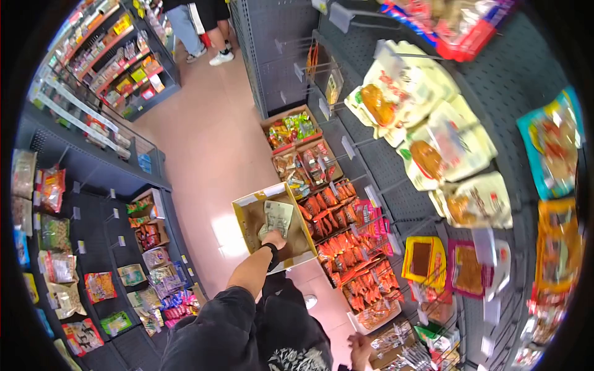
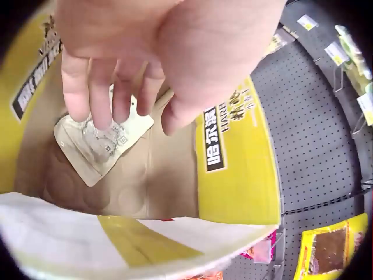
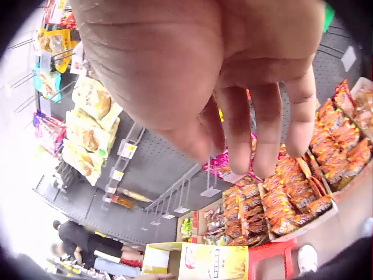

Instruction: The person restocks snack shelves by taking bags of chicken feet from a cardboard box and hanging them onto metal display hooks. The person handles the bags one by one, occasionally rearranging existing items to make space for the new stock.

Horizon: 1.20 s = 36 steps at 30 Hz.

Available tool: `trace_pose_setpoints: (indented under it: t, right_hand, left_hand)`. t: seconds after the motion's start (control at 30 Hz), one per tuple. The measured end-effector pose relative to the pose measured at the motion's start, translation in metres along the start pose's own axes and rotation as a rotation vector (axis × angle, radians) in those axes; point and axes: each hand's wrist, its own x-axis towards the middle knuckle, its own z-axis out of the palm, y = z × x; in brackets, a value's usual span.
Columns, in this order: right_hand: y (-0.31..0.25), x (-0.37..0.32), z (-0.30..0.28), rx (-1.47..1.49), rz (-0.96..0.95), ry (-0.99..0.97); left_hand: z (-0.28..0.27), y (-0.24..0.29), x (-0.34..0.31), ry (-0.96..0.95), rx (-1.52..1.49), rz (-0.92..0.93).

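My left hand (image 1: 274, 238), a black band at its wrist, reaches down into an open yellow-and-white cardboard box (image 1: 301, 232). Inside lies a pale, flat food packet (image 1: 278, 215) with printed text and a clear window. In the left wrist view the fingers (image 2: 121, 105) extend over the packet (image 2: 87, 149), spread a little, while the thumb stands apart to the right. My right hand (image 1: 361, 351) hangs low beside the shelf, fingers loosely bent and holding nothing. In the right wrist view its fingers (image 3: 268, 128) overlap the snack trays behind.
Below the box shows a red stool (image 3: 273, 256). Trays of orange-red snack packets (image 1: 346, 250) line the right shelf, with cream packets (image 1: 445, 139) on hooks above. Another stocked shelf (image 1: 93, 235) stands left, across the pink tiled floor (image 1: 204, 142). People (image 1: 201, 28) stand farther down the aisle.
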Motion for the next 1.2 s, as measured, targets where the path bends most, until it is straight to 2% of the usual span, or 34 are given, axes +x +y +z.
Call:
trace_pose_setpoints:
  t: [0.03,0.07,0.1,0.17,0.2,0.23,0.3,0.33,0.37,0.43,0.47,0.5,0.6,0.67,0.7,0.77,0.8,0.9,0.97,1.03,1.07,1.1,1.17,1.2]
  right_hand:
    - [0.018,-0.005,-0.004,-0.076,0.124,-0.118]
    - [-0.018,-0.021,0.007,-0.128,0.112,-0.124]
    - [-0.016,-0.027,0.009,-0.220,0.124,-0.167]
    - [-0.024,-0.035,0.016,-0.326,0.189,-0.211]
    - [-0.034,-0.037,0.022,-0.304,0.216,-0.198]
    - [-0.044,-0.035,0.024,-0.381,0.217,-0.217]
    - [-0.047,-0.029,0.030,-0.453,0.290,-0.221]
    - [-0.050,-0.023,0.034,-0.462,0.295,-0.223]
    - [-0.052,-0.019,0.038,-0.448,0.317,-0.213]
    - [-0.058,-0.010,0.046,-0.443,0.344,-0.201]
    - [-0.061,-0.004,0.049,-0.453,0.326,-0.210]
    - [-0.066,0.001,0.052,-0.461,0.304,-0.221]
    - [-0.084,0.020,0.066,-0.395,0.245,-0.286]
    - [-0.091,0.027,0.069,-0.371,0.140,-0.346]
    - [-0.092,0.029,0.069,-0.403,0.133,-0.349]
    - [-0.102,0.028,0.069,-0.276,0.175,-0.323]
    - [-0.102,0.025,0.065,-0.325,0.162,-0.296]
    - [-0.107,0.022,0.047,-0.464,0.011,-0.329]
    - [-0.113,0.025,0.036,-0.408,-0.060,-0.358]
    - [-0.100,0.031,0.023,-0.401,-0.112,-0.412]
    - [-0.085,0.035,0.017,-0.373,-0.202,-0.431]
    - [-0.099,0.032,0.014,-0.412,-0.235,-0.457]
    - [-0.096,0.034,0.006,-0.432,-0.535,-0.437]
    - [-0.105,0.036,-0.002,-0.699,-0.562,-0.504]
  left_hand:
    - [0.011,-0.001,0.015,0.018,0.043,-0.083]
    - [0.011,0.001,0.028,-0.043,0.059,-0.120]
    - [0.011,0.003,0.040,-0.106,0.076,-0.155]
    - [0.024,0.000,0.060,-0.016,0.119,-0.256]
    - [0.032,-0.004,0.075,-0.052,0.111,-0.341]
    - [0.032,0.003,0.078,-0.074,0.104,-0.348]
    - [0.027,0.012,0.076,0.048,-0.019,-0.410]
    - [0.030,0.018,0.081,0.006,0.121,-0.467]
    - [0.040,0.014,0.089,-0.001,0.120,-0.468]
    - [0.074,0.001,0.103,0.175,0.199,-0.514]
    - [0.090,-0.014,0.108,0.242,0.265,-0.465]
    - [0.092,-0.020,0.105,0.238,0.262,-0.468]
    - [0.072,-0.023,0.103,0.190,0.305,-0.394]
    - [0.048,-0.011,0.087,0.012,0.341,-0.342]
    - [0.038,-0.002,0.079,0.028,0.335,-0.325]
    - [0.037,0.013,0.064,-0.046,0.350,-0.420]
    - [0.038,0.017,0.056,0.021,0.297,-0.438]
    - [0.014,0.038,0.022,-0.017,0.067,-0.421]
    - [0.015,0.024,0.012,0.028,-0.216,-0.347]
    - [0.003,0.013,0.000,0.077,-0.322,-0.304]
    - [0.000,-0.002,-0.002,0.050,-0.482,-0.246]
    - [-0.018,-0.002,-0.020,0.009,-0.624,-0.180]
    - [-0.051,0.012,-0.076,-0.068,-0.876,-0.103]
    - [-0.027,-0.032,-0.038,-0.107,-0.959,-0.014]
